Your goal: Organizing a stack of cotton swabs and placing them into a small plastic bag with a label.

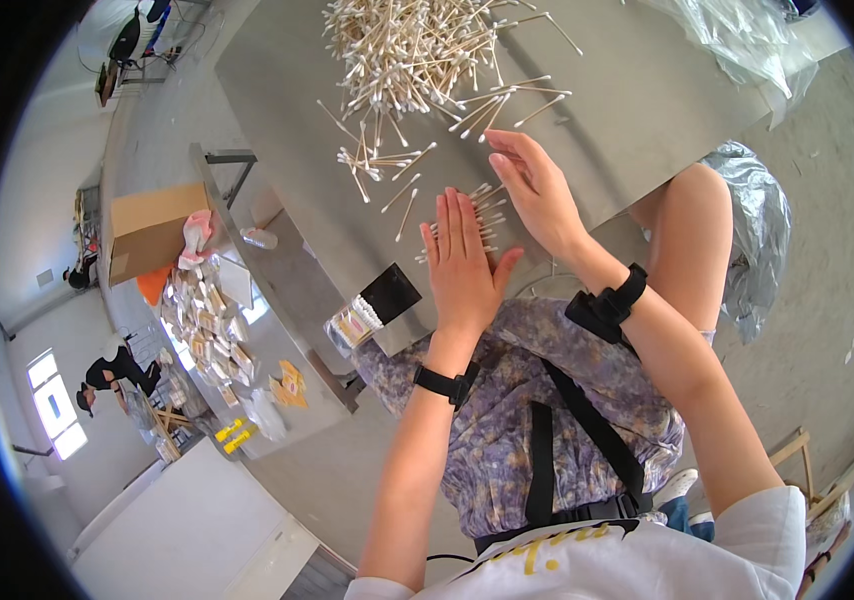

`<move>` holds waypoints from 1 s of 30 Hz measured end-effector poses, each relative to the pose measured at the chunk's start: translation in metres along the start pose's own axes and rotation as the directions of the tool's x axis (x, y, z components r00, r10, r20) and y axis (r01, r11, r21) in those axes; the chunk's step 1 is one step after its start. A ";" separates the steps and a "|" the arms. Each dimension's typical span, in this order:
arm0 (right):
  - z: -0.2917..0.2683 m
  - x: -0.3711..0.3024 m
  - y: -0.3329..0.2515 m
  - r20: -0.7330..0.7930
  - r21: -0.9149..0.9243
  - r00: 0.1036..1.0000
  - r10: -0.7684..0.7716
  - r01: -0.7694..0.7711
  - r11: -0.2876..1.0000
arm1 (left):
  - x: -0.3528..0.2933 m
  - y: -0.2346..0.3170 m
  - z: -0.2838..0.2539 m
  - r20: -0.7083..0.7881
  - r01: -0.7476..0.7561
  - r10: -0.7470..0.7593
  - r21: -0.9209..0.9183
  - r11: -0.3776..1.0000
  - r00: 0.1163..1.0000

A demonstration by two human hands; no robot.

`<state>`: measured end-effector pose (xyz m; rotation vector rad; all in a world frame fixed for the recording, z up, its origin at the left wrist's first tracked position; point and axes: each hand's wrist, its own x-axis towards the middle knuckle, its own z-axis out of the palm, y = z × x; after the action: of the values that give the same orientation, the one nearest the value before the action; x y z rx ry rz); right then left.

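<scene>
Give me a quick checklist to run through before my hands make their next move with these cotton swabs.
1. Left hand laid flat over the small row of swabs: ok, fingers extended together.
2. Right hand free of any grasped swab: cannot tell, its palm side is partly hidden.
3. Every swab in the row lined up: cannot tell, the left hand covers part of it.
4. Space beside the left fingertips free of loose swabs: not ok, several lie scattered there.
5. Large swab pile apart from both hands: ok, it sits farther up the table.
</scene>
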<state>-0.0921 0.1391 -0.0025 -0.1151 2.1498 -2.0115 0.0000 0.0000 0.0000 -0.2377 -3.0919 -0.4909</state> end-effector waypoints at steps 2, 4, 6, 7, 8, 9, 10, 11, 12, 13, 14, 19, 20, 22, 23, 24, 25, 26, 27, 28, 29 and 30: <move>0.007 -0.005 0.003 -0.072 0.183 0.997 -0.026 0.039 0.982 | -0.002 0.004 -0.005 -0.137 0.052 -0.072 -0.148 0.988 0.988; 0.010 -0.008 -0.009 -0.079 0.242 0.997 0.003 0.016 0.970 | -0.005 0.001 -0.015 -0.227 0.109 -0.204 -0.370 0.923 0.952; 0.013 -0.011 -0.013 -0.086 0.298 0.996 0.033 -0.006 0.955 | -0.010 -0.002 -0.020 -0.280 0.132 -0.348 -0.579 0.805 0.894; 0.013 -0.012 -0.012 -0.097 0.316 0.994 0.047 -0.014 0.949 | -0.013 -0.002 -0.021 -0.283 0.167 -0.491 -0.707 0.688 0.824; 0.013 -0.013 -0.011 -0.110 0.332 0.992 0.061 -0.021 0.943 | -0.015 -0.002 -0.020 -0.257 0.178 -0.622 -0.817 0.549 0.739; 0.017 -0.013 -0.010 -0.106 0.337 0.993 0.060 -0.021 0.941 | -0.017 -0.004 -0.020 -0.261 0.180 -0.623 -0.813 0.553 0.737; 0.022 -0.014 -0.008 -0.096 0.340 0.995 0.020 0.014 0.940 | -0.020 -0.007 -0.019 -0.223 0.149 -0.657 -0.876 0.459 0.720; 0.026 -0.015 -0.006 -0.087 0.342 0.996 -0.020 0.049 0.939 | -0.021 -0.009 -0.017 -0.180 0.113 -0.686 -0.926 0.359 0.705; 0.029 -0.016 -0.005 -0.086 0.339 0.996 -0.017 0.046 0.940 | -0.020 -0.007 -0.017 -0.176 0.115 -0.688 -0.927 0.356 0.705; 0.032 -0.018 -0.004 -0.069 0.369 0.997 -0.028 0.052 0.928 | -0.018 -0.003 -0.015 -0.174 0.097 -0.681 -0.935 0.340 0.711; 0.033 -0.019 -0.002 -0.053 0.398 0.998 -0.040 0.058 0.916 | -0.017 0.001 -0.014 -0.172 0.079 -0.675 -0.943 0.324 0.718; 0.030 -0.022 -0.002 -0.123 0.383 0.992 -0.036 0.081 0.920 | -0.010 0.009 -0.017 -0.138 0.077 -0.674 -0.957 0.279 0.726; 0.031 -0.022 0.000 -0.145 0.348 0.989 -0.029 0.078 0.934 | -0.010 0.007 -0.017 -0.144 0.068 -0.678 -0.959 0.276 0.721; 0.036 -0.025 0.000 -0.148 0.327 0.988 -0.039 0.086 0.941 | -0.006 0.008 -0.016 -0.146 0.059 -0.680 -0.961 0.269 0.719; 0.039 -0.027 0.000 -0.149 0.309 0.988 -0.049 0.094 0.947 | -0.004 0.012 -0.014 -0.150 0.046 -0.672 -0.963 0.264 0.726; 0.042 -0.028 -0.003 -0.149 0.311 0.988 -0.048 0.093 0.946 | -0.003 0.014 -0.013 -0.155 0.035 -0.666 -0.964 0.263 0.730; 0.044 -0.030 -0.005 -0.106 0.308 0.994 -0.040 0.071 0.949 | -0.003 0.016 -0.013 -0.156 0.037 -0.666 -0.963 0.266 0.730; 0.045 -0.030 -0.008 -0.063 0.304 0.998 -0.032 0.049 0.951 | -0.002 0.017 -0.012 -0.159 0.034 -0.657 -0.962 0.271 0.737; 0.045 -0.030 -0.008 -0.066 0.302 0.997 -0.031 0.049 0.952 | -0.001 0.019 -0.011 -0.158 0.029 -0.646 -0.962 0.270 0.747; 0.044 -0.029 -0.007 -0.093 0.317 0.995 -0.046 0.073 0.945 | -0.001 0.019 -0.011 -0.156 0.029 -0.644 -0.963 0.268 0.749; 0.042 -0.029 -0.007 -0.120 0.331 0.991 -0.060 0.097 0.939 | 0.000 0.019 -0.012 -0.165 0.028 -0.662 -0.962 0.270 0.731; 0.042 -0.029 -0.008 -0.119 0.332 0.991 -0.060 0.097 0.938 | 0.000 0.016 -0.013 -0.176 0.027 -0.681 -0.961 0.276 0.711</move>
<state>-0.0562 0.1032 0.0055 -0.0435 1.8469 -2.4506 0.0021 0.0108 0.0174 0.6232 -1.8380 -1.8944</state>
